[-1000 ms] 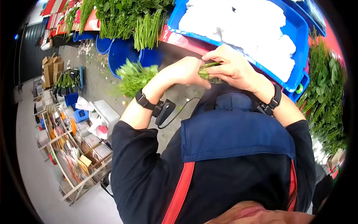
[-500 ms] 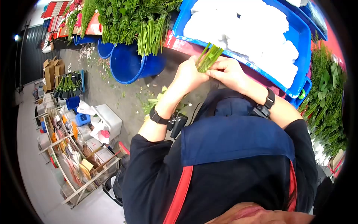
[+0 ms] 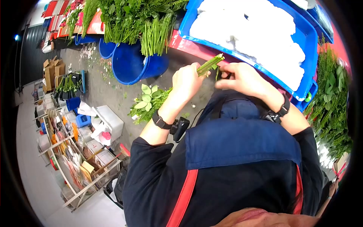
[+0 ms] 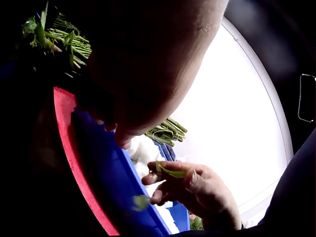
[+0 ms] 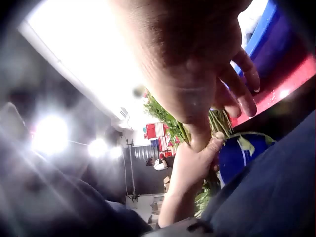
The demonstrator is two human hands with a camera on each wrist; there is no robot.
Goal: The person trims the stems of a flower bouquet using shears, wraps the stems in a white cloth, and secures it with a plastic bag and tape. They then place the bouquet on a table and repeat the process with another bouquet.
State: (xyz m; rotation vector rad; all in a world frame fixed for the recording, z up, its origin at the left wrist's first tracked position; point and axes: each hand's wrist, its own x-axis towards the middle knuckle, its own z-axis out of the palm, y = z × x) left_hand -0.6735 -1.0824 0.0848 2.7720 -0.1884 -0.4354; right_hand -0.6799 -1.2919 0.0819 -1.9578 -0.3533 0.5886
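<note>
Gripping green stems point(image 3: 210, 65) near the blue tray point(image 3: 305, 36), the left hand point(image 3: 187, 82)!
Right hand point(image 3: 244, 78), fingers loosely parted, closer to that tray.

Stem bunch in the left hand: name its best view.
The head view: the stem bunch sticks out of the left hand, clear and bright. The left wrist view shows only stem ends past the dark hand; in the right wrist view, both hands hide much of it.
</note>
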